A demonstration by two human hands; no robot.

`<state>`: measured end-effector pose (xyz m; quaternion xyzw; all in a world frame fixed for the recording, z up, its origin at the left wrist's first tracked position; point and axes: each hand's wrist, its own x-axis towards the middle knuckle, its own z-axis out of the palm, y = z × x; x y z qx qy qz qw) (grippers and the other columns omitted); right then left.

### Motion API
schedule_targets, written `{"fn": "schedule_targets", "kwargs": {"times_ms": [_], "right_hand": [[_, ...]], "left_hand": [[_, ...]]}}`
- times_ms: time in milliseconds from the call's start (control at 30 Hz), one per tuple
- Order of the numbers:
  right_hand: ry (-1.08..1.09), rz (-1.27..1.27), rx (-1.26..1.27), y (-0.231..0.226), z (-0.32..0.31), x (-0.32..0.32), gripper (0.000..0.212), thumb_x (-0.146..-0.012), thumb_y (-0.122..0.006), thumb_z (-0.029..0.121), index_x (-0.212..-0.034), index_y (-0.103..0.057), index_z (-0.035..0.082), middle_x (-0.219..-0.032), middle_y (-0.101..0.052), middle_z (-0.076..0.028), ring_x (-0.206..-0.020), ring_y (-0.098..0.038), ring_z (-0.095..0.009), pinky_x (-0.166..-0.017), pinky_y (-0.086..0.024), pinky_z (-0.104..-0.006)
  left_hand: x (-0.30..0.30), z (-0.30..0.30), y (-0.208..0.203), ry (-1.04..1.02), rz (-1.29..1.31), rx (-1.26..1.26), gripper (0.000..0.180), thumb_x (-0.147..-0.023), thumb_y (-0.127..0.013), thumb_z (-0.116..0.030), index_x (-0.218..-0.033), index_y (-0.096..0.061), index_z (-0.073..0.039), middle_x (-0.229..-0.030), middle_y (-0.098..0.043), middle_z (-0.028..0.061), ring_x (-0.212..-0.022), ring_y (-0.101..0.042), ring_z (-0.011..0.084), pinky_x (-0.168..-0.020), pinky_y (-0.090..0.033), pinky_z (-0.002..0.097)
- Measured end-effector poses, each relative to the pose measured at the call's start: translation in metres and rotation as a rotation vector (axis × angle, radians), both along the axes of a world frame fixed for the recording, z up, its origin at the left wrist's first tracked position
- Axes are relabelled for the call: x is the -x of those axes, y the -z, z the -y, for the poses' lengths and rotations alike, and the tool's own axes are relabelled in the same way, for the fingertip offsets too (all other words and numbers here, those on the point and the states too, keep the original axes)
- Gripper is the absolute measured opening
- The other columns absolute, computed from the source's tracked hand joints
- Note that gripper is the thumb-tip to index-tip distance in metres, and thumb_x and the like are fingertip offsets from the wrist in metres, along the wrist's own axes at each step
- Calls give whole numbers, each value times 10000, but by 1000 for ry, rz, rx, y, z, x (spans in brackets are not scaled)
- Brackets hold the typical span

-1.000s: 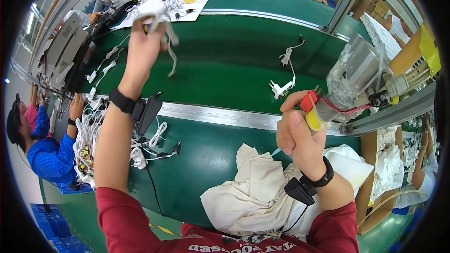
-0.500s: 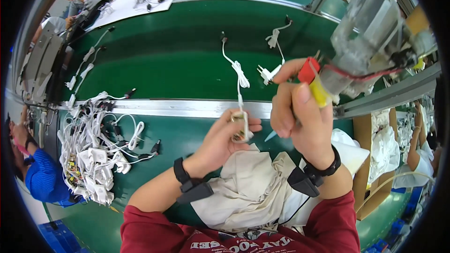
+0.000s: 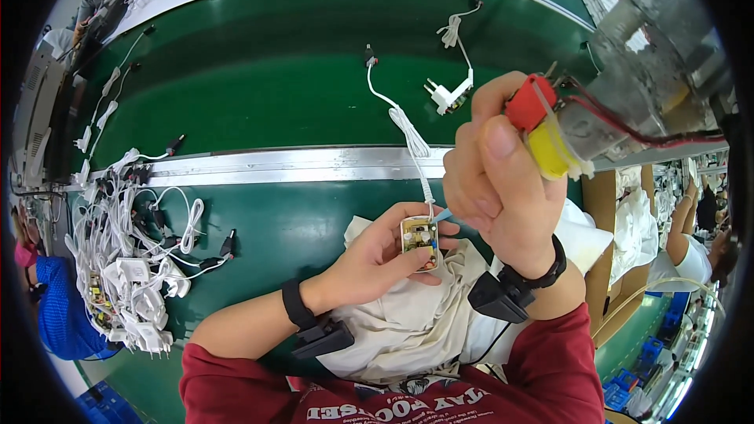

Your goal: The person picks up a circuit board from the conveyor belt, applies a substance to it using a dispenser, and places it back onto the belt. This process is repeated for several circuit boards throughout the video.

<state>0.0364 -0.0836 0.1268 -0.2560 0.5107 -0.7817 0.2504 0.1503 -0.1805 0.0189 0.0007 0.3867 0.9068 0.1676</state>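
Note:
My left hand grips an open white power adapter, its circuit board facing up and the thumb on its lower part. From the adapter's top a bundled white cable runs away over the metal rail to a black plug. My right hand is closed around a plastic-wrapped dispensing tool with a red block, a yellow band and red and black wires. Its thin light-blue nozzle points down-left, its tip at the board's upper edge; whether it touches cannot be made out. The palm side of the right grip is hidden.
At the left lies a tangled pile of white adapters and cables. A green belt beyond the metal rail carries more adapters. Beige cloth covers my lap. A cardboard box stands at the right. Other people work at both sides.
The adapter has turned so its board faces up, and my left thumb now lies on it. The blue nozzle has come to the board's upper edge. The view has shifted slightly.

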Motion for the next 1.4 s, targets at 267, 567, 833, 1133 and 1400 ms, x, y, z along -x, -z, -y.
{"fn": "schedule_targets", "kwargs": {"times_ms": [267,567,833,1133,1400], "right_hand": [[54,-16,-19,3,1,-1,121,-866,-584,66,-875,-465,46,-705,-439,54,-581,-361,-11,-522,-289,-192],[49,-111,-139,-10,6,-5,275,-933,-496,323,-929,-377,75,-464,-322,29,-354,-267,-49,-342,-216,-222],[-20,-184,-124,-3,2,-13,300,-932,-493,357,-916,-369,84,-457,-320,33,-348,-259,-49,-338,-211,-223],[-13,-154,-157,-4,4,-15,323,-924,-506,365,-847,-331,104,-451,-329,29,-344,-271,-53,-328,-211,-226],[-8,-181,-151,-5,3,-14,337,-923,-503,382,-903,-357,79,-448,-327,27,-335,-277,-57,-324,-222,-226]], "left_hand": [[0,-1,-1,-13,-11,-17,451,-929,-429,-9,-1343,-278,-108,-1318,-439,118,-1191,-473,201,-893,-514,370],[1,-1,-2,-45,18,-1,429,-930,-435,-10,-1328,-304,-102,-1315,-441,116,-1191,-477,206,-900,-513,376],[5,7,-1,-175,103,-125,376,-940,-412,-30,-1307,-349,-84,-1290,-465,120,-1198,-482,215,-908,-513,395],[4,9,0,-176,86,-166,371,-945,-406,-45,-1309,-351,-85,-1286,-469,122,-1203,-481,228,-902,-516,399],[4,10,-1,-171,80,-164,369,-948,-407,-55,-1311,-348,-78,-1292,-461,126,-1203,-480,233,-905,-513,401]]}}
